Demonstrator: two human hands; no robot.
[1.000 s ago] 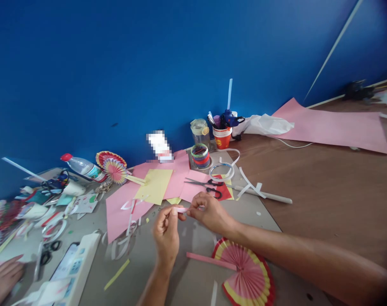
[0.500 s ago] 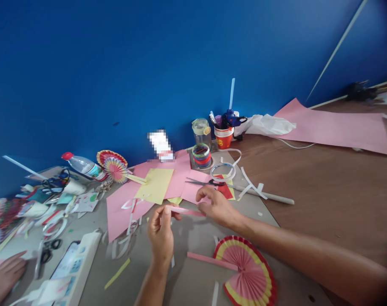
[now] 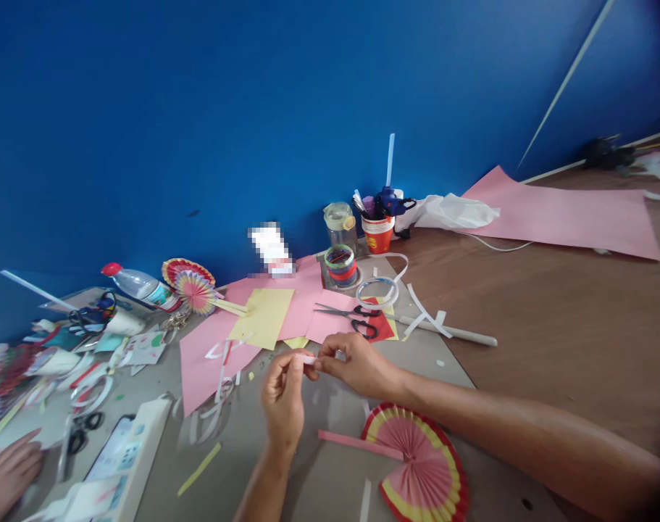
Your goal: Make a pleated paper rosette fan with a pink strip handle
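Observation:
Between my hands is a pink paper strip, mostly hidden by the fingers. My left hand pinches it between thumb and fingers. My right hand has its thumb and forefinger closed on the strip's right end, almost touching the left fingertips. Below my right forearm lies a pleated round fan of pink paper with yellow and red edging. A flat pink strip reaches left from its centre. Just beyond my right hand, black-handled scissors lie open on red and yellow paper.
Pink sheets and a yellow sheet lie beyond my hands. Tape rolls, a jar and a red cup stand behind. A power strip is at left, near another person's hand.
My right hand has moved left, close to my left hand, and closed on the strip's end. Less of the strip shows. The scissors' handles are now uncovered.

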